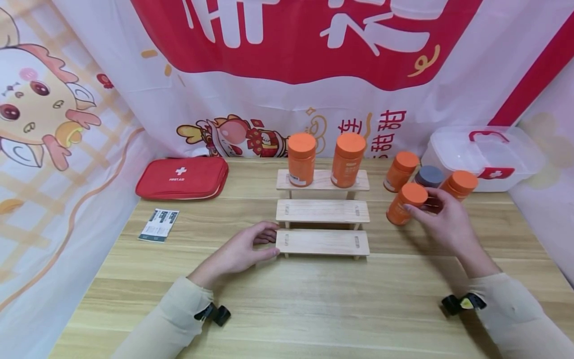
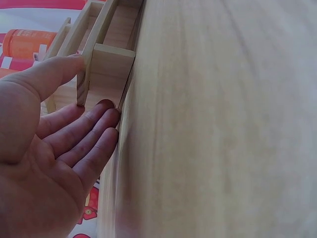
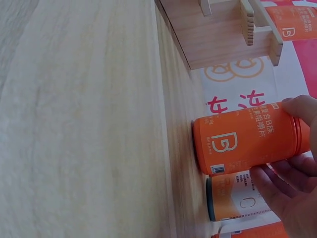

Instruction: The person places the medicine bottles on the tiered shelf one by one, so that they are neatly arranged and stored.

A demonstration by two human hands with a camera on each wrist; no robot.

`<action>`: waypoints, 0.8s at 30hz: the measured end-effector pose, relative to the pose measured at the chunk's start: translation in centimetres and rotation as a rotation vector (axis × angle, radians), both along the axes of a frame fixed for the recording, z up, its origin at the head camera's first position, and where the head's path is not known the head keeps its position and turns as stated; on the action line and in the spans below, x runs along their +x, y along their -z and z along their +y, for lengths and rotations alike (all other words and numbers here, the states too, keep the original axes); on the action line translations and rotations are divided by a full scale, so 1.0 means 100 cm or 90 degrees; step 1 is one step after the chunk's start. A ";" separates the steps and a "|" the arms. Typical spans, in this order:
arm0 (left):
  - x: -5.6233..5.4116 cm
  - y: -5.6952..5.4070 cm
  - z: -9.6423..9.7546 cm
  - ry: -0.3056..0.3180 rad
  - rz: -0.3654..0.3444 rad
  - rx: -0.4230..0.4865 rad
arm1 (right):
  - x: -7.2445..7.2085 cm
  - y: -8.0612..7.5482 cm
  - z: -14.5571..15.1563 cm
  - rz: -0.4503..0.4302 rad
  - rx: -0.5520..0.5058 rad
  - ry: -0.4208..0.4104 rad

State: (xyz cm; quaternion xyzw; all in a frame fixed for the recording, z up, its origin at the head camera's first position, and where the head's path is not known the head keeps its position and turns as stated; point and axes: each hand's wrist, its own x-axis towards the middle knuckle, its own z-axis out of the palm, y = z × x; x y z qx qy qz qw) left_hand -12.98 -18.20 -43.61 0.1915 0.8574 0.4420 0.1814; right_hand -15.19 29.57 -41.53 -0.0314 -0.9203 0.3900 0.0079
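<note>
A three-tier wooden stand occupies the middle of the table. My left hand holds the left end of its lowest step, thumb at one corner and forefinger at the other; the remaining fingers reach beside its wooden leg. On the right, my right hand grips an orange supplement bottle near its cap, with the base close to the tabletop. Behind that hand stand a grey-capped bottle and two more orange bottles, one at left and one at right.
Two orange bottles, left and right, stand on the top step. A red first-aid pouch and a printed packet lie on the left. At the back right sits a translucent box with a red handle. Printed cloth hangs behind.
</note>
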 end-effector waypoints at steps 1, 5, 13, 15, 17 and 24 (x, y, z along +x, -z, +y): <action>0.000 0.000 0.000 0.000 0.000 0.000 | 0.000 -0.001 0.000 -0.001 0.003 0.001; -0.001 0.000 0.000 0.000 0.000 0.000 | 0.001 -0.002 -0.001 0.001 0.008 -0.002; -0.001 0.000 -0.001 -0.001 -0.003 -0.006 | 0.005 -0.006 -0.001 0.013 0.013 0.005; -0.001 0.000 -0.001 -0.001 -0.003 -0.008 | 0.007 -0.008 -0.001 0.023 0.013 0.008; -0.001 0.000 -0.001 -0.001 -0.003 -0.009 | 0.009 -0.010 -0.002 0.037 0.008 0.008; -0.001 0.001 -0.001 0.000 -0.001 -0.011 | 0.018 -0.019 -0.006 0.070 -0.015 0.012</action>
